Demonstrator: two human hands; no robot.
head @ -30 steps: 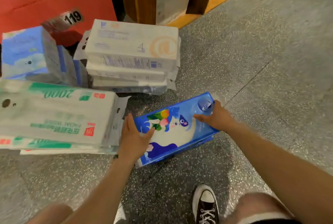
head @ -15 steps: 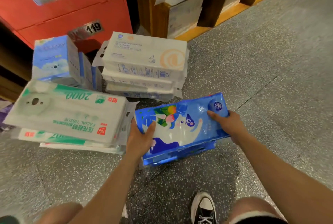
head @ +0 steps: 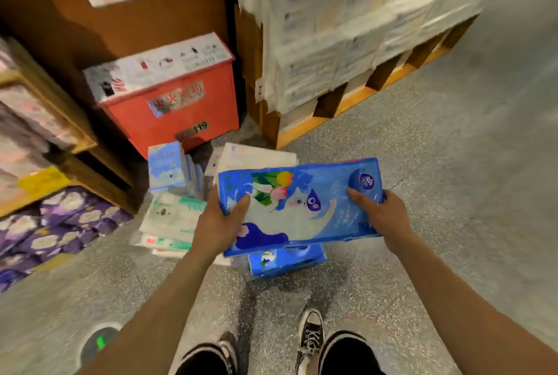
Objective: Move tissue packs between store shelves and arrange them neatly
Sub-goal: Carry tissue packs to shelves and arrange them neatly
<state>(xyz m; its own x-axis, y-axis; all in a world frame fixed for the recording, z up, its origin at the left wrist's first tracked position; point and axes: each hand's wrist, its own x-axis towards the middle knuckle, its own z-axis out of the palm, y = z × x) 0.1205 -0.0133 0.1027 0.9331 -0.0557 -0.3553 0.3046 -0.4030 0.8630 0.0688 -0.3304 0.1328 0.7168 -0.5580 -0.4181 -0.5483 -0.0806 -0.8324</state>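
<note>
Head view: you hold the flat blue plastic-wrapped cat-print tissue pack (head: 302, 208) aloft, your left hand (head: 216, 223) and right hand (head: 381, 215) each gripping one end, thumbs on top, above a second blue pack (head: 287, 260) on the grey floor (head: 453, 163).

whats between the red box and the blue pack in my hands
Head view: on the floor, a light-blue pack and a white pack, between red box and blue pack.

- A blue tissue pack (head: 302, 205) (cat artwork on its face) is gripped at its ends by the left hand (head: 219, 223) and right hand (head: 379, 214).
- Another blue pack (head: 285, 260) is seen on the floor (head: 453, 163) below.
</note>
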